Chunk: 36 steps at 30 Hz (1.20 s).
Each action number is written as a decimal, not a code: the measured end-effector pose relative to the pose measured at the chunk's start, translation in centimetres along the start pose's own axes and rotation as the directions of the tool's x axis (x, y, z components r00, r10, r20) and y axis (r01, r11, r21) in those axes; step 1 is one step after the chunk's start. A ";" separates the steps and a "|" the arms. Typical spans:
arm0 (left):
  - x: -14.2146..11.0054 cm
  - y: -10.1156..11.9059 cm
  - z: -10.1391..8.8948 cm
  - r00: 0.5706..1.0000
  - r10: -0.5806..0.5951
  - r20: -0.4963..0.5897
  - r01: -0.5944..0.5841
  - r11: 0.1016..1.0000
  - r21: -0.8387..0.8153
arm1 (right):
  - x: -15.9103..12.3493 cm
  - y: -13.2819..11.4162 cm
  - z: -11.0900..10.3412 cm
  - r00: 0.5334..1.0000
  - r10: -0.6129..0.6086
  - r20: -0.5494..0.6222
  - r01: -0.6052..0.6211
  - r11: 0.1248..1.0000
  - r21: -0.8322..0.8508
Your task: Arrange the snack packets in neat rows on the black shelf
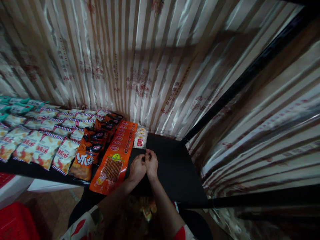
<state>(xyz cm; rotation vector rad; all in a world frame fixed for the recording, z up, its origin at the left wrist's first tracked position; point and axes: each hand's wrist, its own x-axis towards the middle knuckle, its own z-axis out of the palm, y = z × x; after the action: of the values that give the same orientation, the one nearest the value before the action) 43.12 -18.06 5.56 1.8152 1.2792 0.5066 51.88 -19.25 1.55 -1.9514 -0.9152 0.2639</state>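
Note:
My left hand (137,169) and my right hand (151,164) meet over the black shelf (177,170). Both have curled fingers with the fingertips pressed together. Anything held between them is too small and dark to make out. Just beyond my fingers lies a clear packet of round white crackers (140,137) with a red label. To the left of my left hand, a long orange snack-stick packet (112,160) lies flat, its printed front up.
Brown-orange snack bags (85,158) stand in a row further left, then several rows of white shrimp-snack bags (46,150) and green packets (21,107). Printed striped sheeting (140,60) hangs behind. A dark post (240,76) slants at the right. A red crate (16,221) is at lower left.

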 end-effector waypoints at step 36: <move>-16.0 -16.2 3.2 0.996 -0.052 0.073 0.033 0.970 0.239 | -20.2 3.1 0.0 0.860 0.071 0.506 -0.012 0.993 -0.120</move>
<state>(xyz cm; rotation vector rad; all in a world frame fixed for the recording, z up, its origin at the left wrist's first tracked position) 29.83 -31.81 -7.29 1.9787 1.3685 0.2626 39.27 -34.18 -4.56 -2.0437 -1.2479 0.8014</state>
